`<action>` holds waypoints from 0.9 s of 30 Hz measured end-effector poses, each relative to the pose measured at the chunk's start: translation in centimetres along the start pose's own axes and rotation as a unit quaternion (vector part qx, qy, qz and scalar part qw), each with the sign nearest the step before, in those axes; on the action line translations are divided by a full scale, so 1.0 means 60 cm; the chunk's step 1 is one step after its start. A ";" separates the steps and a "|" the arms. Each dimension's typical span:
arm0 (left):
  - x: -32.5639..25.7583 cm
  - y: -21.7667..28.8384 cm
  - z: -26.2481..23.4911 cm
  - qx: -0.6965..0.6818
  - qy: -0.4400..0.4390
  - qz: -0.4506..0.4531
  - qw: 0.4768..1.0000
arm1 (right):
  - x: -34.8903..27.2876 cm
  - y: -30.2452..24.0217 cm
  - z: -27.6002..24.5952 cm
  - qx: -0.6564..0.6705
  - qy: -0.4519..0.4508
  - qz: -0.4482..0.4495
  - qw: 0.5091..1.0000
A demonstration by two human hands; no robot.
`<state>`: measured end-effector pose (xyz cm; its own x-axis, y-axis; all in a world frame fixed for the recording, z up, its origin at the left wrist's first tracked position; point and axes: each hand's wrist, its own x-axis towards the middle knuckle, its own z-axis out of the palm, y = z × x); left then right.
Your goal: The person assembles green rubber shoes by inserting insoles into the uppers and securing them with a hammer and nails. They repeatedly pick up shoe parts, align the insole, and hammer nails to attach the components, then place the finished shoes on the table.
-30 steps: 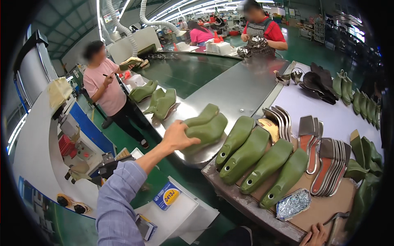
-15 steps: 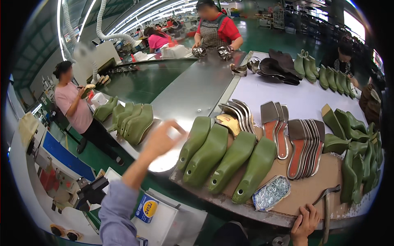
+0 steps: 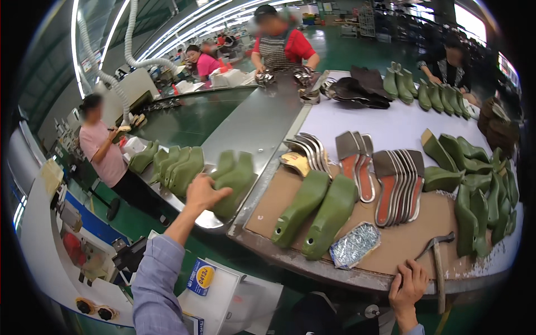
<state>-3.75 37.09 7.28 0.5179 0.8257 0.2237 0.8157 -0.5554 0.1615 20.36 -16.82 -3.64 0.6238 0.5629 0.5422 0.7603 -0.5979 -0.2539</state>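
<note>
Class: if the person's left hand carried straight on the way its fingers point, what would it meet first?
The left hand already touches a pair of green shoe lasts on the conveyor; probably those.

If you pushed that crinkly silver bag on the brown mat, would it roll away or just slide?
The crinkly silver bag would probably slide, not roll: it lies flat and lumpy on the brown mat. It looks soft, so it would likely sag and rustle when lifted. It seems stuffed with small bits, so maybe heavier than it looks.
</note>
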 end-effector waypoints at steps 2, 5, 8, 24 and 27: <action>0.022 -0.052 0.005 0.033 0.041 -0.040 0.998 | 0.006 -0.006 0.001 0.003 0.005 -0.009 1.000; 0.012 -0.078 0.017 -0.002 0.125 -0.023 0.992 | 0.008 -0.011 -0.002 0.010 -0.005 -0.006 1.000; -0.077 0.109 -0.011 -0.239 0.111 0.102 0.959 | -0.001 -0.004 -0.008 -0.004 0.000 -0.001 1.000; -0.142 0.117 0.012 -0.040 0.104 0.148 0.983 | 0.002 0.002 -0.005 0.020 0.027 -0.013 0.999; -0.115 0.073 0.029 -0.006 0.106 0.067 0.992 | -0.002 0.006 -0.009 0.013 0.022 -0.006 1.000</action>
<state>-3.29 29.11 4.80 0.5541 0.7064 0.4404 0.7403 -0.6601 0.1274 20.45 -17.43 -3.38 0.6068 0.5441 0.5794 0.7722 -0.5765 -0.2672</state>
